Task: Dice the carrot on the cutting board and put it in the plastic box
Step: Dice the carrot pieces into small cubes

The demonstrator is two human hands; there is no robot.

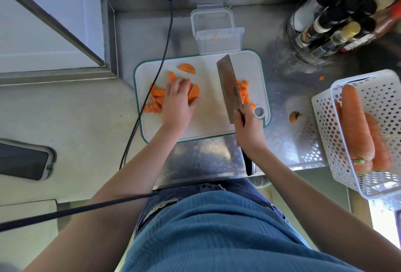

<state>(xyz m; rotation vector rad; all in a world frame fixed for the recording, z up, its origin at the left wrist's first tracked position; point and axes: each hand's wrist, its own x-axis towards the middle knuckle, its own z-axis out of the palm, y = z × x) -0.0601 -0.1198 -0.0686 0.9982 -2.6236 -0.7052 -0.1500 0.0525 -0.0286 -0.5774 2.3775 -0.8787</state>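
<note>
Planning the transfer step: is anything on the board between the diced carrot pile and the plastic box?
Nothing visible blocks it. The diced carrot lies right of the cleaver, the open plastic box sits just beyond the cutting board, and bare board lies between.

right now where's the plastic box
In the head view the plastic box sits open on the steel counter just beyond the far edge of the cutting board, its lid behind it.

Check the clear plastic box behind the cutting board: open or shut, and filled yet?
Open and nearly empty. The clear plastic box has its lid lying behind it, and only one small orange sliver shows inside.
</note>
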